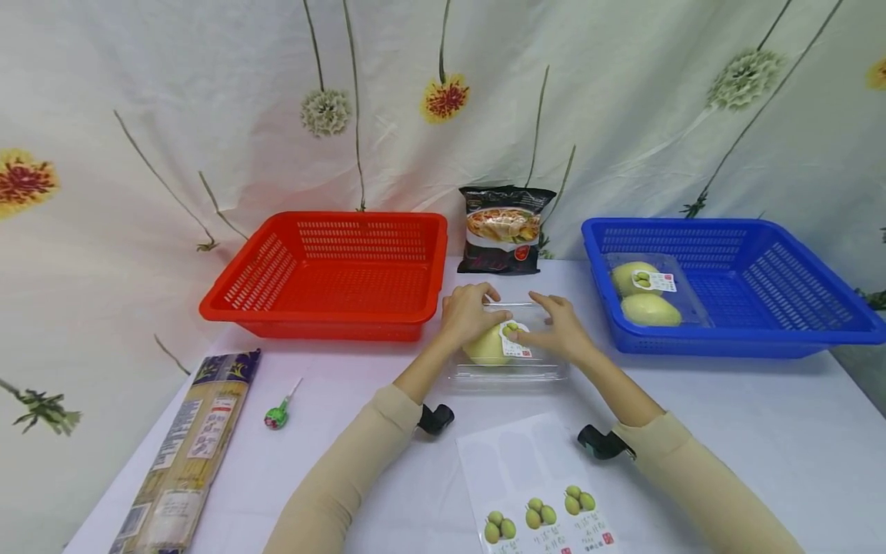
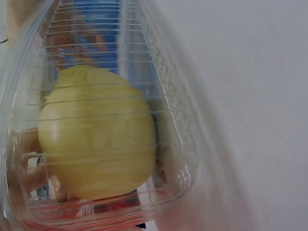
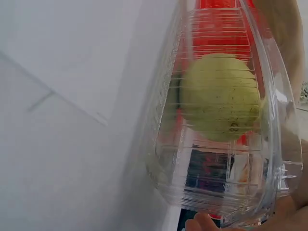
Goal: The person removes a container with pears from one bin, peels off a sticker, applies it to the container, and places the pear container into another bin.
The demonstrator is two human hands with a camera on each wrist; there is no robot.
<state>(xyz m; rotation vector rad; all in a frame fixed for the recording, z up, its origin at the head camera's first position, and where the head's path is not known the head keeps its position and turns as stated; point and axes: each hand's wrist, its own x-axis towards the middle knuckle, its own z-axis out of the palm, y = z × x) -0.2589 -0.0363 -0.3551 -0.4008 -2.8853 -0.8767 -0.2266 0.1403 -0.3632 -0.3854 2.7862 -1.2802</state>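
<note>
A clear plastic clamshell box [image 1: 547, 362] sits on the white table, with a pale yellow-green fruit [image 2: 98, 132] inside its left half. A white sticker label [image 1: 515, 339] printed with green pears lies on the lid. My left hand [image 1: 469, 314] rests over the box's far left part, its thumb stretched along the lid to the label. From the right side my right hand [image 1: 562, 329] touches the box, thumb on the label and fingers reaching toward the far edge. In the right wrist view the fruit [image 3: 219, 96] shows through the ribbed wall.
A red basket [image 1: 339, 327] stands behind left. The blue basket [image 1: 734, 342] at right holds a similar box [image 1: 692, 304] with two fruits. A black noodle packet [image 1: 505, 231] stands behind. A label sheet [image 1: 512, 462] lies in front; a lollipop [image 1: 277, 415] and noodle pack [image 1: 187, 454] lie left.
</note>
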